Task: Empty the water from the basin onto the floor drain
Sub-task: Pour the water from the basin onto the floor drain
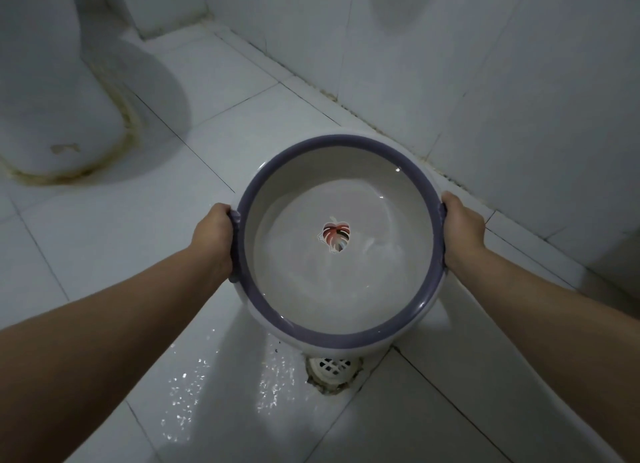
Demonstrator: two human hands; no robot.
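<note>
A round basin (339,240) is held above a white tiled floor (104,247), one of the hands on each side. The left hand (214,237) is closed around the small purple handle on the basin's left edge, fingers curled under the rim; the right hand (462,232) is closed in the same way on the opposite edge, where the handle is mostly hidden behind it. Both forearms reach in from the bottom corners of the view.

The basin holds clear water (311,282), shallow, with ripples and pale glints toward its right side. Through the water a leaf picture (335,236) shows in the middle of the bottom, coloured red, pink and dark, with a white outline. The basin is white inside and out, glossy, with a broad purple band running all round the rim. Whether it sits level or tips slightly is hard to tell.

Just below the basin's near edge, partly covered by it, lies the floor drain (331,370), a white grid set in a rough, stained ring at the meeting of tile joints. The tiles left of the drain carry bright wet speckles. A toilet base (52,116) with a yellowed seal stands at the upper left, well apart from the basin, and tiled walls (519,81) close the corner behind
</note>
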